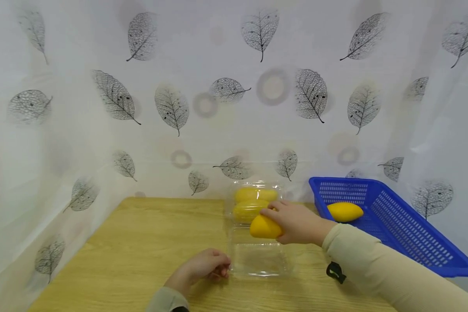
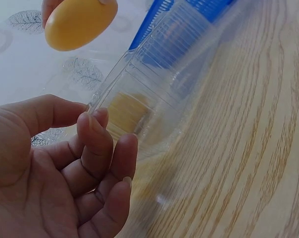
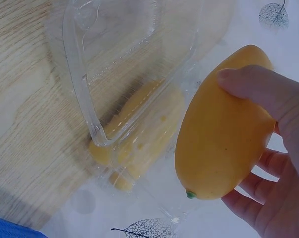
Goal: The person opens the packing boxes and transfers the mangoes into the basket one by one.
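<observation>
Nearest, the left hand [image 1: 208,266] is pinching the rim of a clear, ribbed plastic clamshell container [image 1: 259,262] between thumb and forefinger, its other fingers curling loosely. The container's near section is lying just right of those fingertips. Farther forward, the right hand [image 1: 298,223] is grasping a smooth yellow oval mango with a green tip [image 1: 265,227], thumb on one side and fingers spreading round the other; it is holding this fruit raised above the container. Just beyond the right fingers, two yellow mangoes [image 1: 255,195] are lying side by side within clear plastic. Right of that hand, a blue slatted plastic basket [image 1: 458,260] is holding another yellow mango [image 1: 345,212]. The right forearm is reaching in from the right, back of the hand up; the left is extending from below, fingers pointing rightward.
</observation>
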A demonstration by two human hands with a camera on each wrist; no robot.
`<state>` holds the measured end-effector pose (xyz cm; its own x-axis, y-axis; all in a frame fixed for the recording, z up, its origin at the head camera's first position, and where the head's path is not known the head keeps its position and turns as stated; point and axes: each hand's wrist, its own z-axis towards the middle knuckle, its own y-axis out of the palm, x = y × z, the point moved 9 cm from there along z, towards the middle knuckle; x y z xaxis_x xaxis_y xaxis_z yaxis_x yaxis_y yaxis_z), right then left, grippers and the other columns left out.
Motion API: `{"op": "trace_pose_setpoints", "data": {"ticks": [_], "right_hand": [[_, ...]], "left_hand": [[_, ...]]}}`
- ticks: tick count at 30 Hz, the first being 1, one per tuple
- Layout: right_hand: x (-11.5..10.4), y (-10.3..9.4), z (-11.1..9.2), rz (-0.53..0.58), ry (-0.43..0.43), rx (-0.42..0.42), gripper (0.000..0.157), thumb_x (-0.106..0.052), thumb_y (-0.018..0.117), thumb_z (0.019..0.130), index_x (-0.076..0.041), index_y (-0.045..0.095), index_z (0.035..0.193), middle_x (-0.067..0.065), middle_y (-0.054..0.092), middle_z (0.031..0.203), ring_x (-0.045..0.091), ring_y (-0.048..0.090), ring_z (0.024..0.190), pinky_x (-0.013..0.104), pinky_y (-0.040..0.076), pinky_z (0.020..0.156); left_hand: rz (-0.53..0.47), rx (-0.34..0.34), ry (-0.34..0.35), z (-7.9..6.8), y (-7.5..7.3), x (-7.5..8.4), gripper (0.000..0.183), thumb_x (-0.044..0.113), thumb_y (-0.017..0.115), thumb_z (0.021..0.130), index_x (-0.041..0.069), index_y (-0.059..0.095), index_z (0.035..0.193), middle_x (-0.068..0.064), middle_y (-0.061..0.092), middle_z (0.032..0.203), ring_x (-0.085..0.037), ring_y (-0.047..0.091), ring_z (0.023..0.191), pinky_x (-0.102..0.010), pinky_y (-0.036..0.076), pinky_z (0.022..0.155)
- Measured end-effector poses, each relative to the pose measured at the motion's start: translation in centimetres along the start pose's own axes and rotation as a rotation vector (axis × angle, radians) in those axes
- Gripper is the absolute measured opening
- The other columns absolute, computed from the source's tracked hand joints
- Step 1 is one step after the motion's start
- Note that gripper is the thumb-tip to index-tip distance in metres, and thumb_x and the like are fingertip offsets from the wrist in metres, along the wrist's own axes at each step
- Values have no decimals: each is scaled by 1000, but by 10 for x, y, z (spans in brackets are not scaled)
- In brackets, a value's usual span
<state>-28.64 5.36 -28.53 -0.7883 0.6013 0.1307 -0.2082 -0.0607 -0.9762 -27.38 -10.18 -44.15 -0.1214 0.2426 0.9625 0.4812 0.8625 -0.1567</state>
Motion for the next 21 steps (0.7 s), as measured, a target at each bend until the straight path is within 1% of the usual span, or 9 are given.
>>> {"op": "trace_pose_setpoints", "data": {"ticks": [6,14,21], "right_hand": [[0,-8,-2,5,9,10,67,-26,80,67,-10,53,126,9,56,109,20,56,85,33,52,65],[7,-7,-6,30,49,0,67,-26,78,68,-13,52,128,4,54,113,19,54,92,33,51,68],[14,-13,-13,21,66,30,65,-24,79,67,-11,53,126,5,54,114,21,54,97,33,51,67]], "left_hand": [[3,1,-1,-1,-2,0,22,18,51,92,6,60,77,2,57,64,-9,56,60,-22,46,56],[-2,-4,-12,-3,-2,-1,22,18,51,92,7,60,76,2,58,64,-8,56,61,-22,46,57],[-1,-4,-6,-2,-2,-1,22,18,52,92,6,60,75,2,58,64,-9,56,61,-22,46,56]]}}
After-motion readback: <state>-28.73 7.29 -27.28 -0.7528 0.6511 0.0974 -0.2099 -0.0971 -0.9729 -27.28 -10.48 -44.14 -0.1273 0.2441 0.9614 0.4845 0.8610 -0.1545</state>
